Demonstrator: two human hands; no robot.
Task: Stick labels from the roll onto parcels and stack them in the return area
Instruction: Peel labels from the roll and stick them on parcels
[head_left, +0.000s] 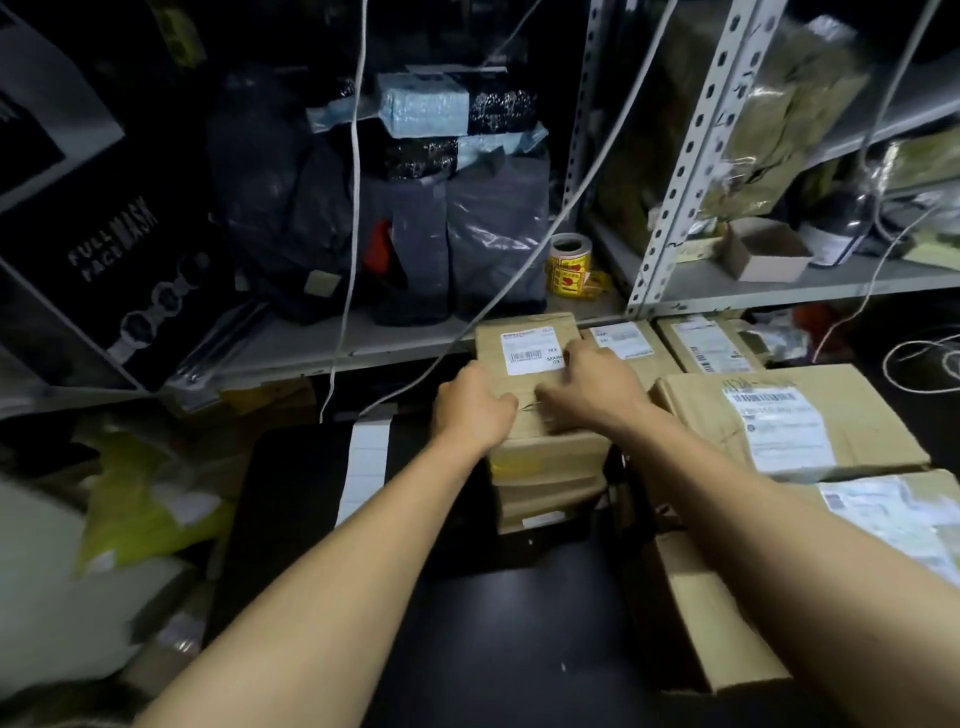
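Top brown parcel (524, 364) sits on the parcel stack (545, 483) directly below the label roll (570, 265) on the shelf (363, 338), left hand (472, 410) gripping its near-left edge, right hand (592, 389) pressing spread fingers on its top.

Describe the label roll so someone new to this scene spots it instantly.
Start at the grey metal shelf that runs behind the stack of brown parcels both hands rest on. Follow it right to the perforated upright; the label roll stands just left of its foot. It is the only yellow-and-red thing there, beside dark plastic bags.
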